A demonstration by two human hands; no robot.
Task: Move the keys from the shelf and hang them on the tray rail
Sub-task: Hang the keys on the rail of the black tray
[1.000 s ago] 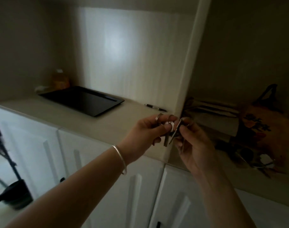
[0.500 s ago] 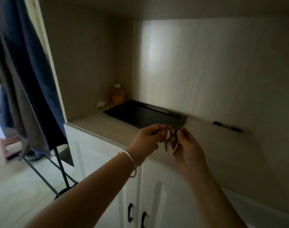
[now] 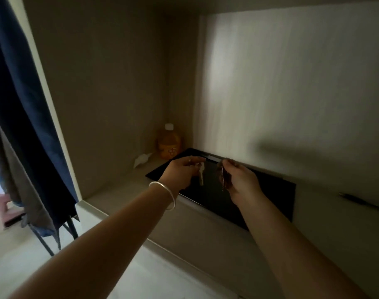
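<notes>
A flat black tray [image 3: 270, 197] lies on the shelf against the back wall, with a pale rail [image 3: 214, 158] along its far edge. Above it my left hand [image 3: 182, 171], with a silver bangle on the wrist, pinches a light silver key [image 3: 201, 174] that hangs down. My right hand [image 3: 240, 180] is beside it, a little apart, and pinches a darker key [image 3: 223, 180] that also hangs over the tray. Both keys dangle just in front of the rail, not touching it as far as I can see.
An orange bottle [image 3: 169, 142] with a white cap stands in the back left corner, a crumpled white paper [image 3: 142, 160] beside it. A dark pen [image 3: 363, 201] lies on the shelf at right. Dark blue cloth [image 3: 22, 104] hangs on a rack at left.
My view has swung left and closer to the tray. My hands have moved from the shelf divider to above the tray and drawn apart, each now holding its own key.
</notes>
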